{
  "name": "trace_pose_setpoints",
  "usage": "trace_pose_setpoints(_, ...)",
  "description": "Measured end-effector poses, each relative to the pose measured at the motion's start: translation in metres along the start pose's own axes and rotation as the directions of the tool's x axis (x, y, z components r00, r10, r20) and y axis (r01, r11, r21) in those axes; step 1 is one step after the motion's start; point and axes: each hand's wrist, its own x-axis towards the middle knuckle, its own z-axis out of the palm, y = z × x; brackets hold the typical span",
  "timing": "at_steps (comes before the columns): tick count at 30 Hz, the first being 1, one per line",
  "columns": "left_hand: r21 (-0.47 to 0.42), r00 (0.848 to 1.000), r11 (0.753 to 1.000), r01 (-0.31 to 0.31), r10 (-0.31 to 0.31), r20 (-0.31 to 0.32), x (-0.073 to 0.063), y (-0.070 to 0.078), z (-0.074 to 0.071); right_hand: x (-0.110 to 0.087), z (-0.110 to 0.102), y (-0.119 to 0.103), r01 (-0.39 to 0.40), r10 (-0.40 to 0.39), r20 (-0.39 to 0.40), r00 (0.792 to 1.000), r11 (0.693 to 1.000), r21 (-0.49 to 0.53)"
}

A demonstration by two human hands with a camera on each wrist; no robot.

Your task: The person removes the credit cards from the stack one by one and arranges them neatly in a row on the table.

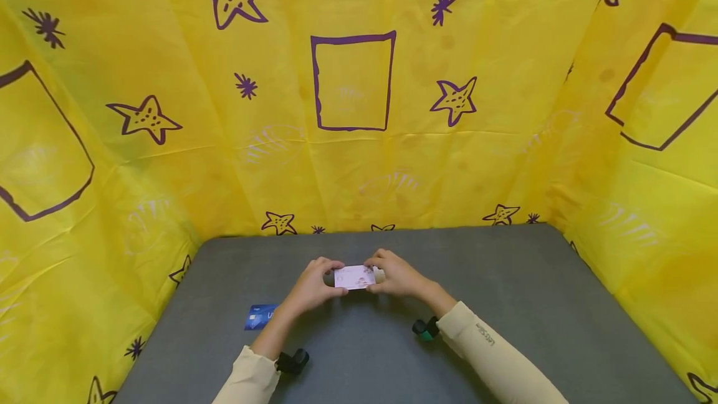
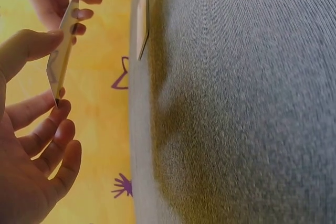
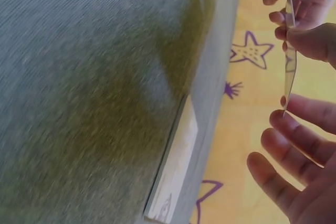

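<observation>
A thin white card with faint printing is held level between both hands, above the grey table. My left hand pinches its left end between thumb and fingers. At the other end, my right hand grips it the same way. In the left wrist view the card is seen nearly edge-on, raised off the table. Beneath the right hand, a flat pale object lies on the table; its kind cannot be told. A blue card lies by the left forearm, which partly covers it.
The grey table has yellow cloth walls with purple stars and frames at its back and sides. Black straps with small devices sit on both wrists.
</observation>
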Motion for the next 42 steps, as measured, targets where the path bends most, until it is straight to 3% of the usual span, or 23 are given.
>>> trace_pose_setpoints(5,-0.005,0.999,1.0,0.003,-0.003,-0.033,-0.005,-0.007,-0.005,0.007,0.004,-0.008,-0.01,0.011,0.007,1.0,1.0,-0.013)
trace_pose_setpoints(20,-0.042,0.997,0.998,0.054,-0.057,-0.052,-0.013,-0.014,-0.02,0.021,0.013,-0.024,0.003,-0.003,-0.024,1.0,1.0,-0.018)
trace_pose_setpoints(42,-0.053,0.997,0.995,0.081,-0.082,-0.013,-0.025,-0.031,-0.033,0.031,0.025,-0.038,-0.05,0.051,0.042,0.998,0.998,-0.03)
